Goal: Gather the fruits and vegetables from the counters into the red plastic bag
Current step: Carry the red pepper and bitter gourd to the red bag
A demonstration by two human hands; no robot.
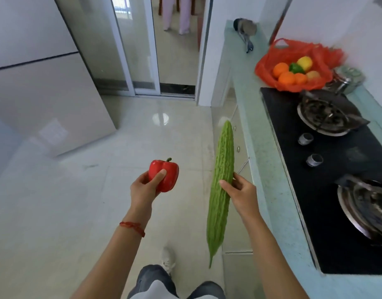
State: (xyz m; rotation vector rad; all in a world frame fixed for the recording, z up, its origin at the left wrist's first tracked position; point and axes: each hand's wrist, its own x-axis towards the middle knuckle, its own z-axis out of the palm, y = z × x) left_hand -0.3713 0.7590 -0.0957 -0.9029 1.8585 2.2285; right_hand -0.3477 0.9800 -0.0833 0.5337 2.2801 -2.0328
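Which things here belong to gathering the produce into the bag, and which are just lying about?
Belongs to the job:
glossy red bell pepper in left hand
long bumpy green bitter gourd in right hand
red plastic bag

Just lying about:
black glass gas hob
metal tongs
steel kettle

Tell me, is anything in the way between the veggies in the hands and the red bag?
Nothing visible blocks them. The red pepper and bitter gourd are held over open floor, and the red bag sits open on the counter ahead, beyond the stove.
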